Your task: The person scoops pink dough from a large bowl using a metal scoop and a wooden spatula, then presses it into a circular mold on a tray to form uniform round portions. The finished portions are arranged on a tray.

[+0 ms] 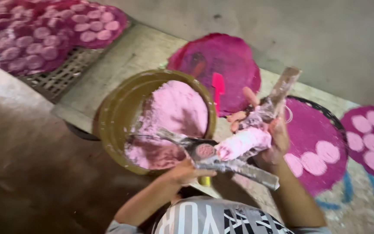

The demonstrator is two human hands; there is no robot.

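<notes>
Holding the metal press (221, 158) by its lower handle, my left hand (186, 171) is closed; my right hand (270, 143) wraps the pink dough roll (243, 143) beside the bowl (122, 108). I should feed the dough straight into the cup.

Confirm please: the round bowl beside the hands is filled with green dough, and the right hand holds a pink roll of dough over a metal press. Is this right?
Not quite. The head view shows that the dough in the round bowl is pink, not green. The rest holds: the right hand holds a pink roll of dough over the metal press, which the left hand steadies.
</notes>
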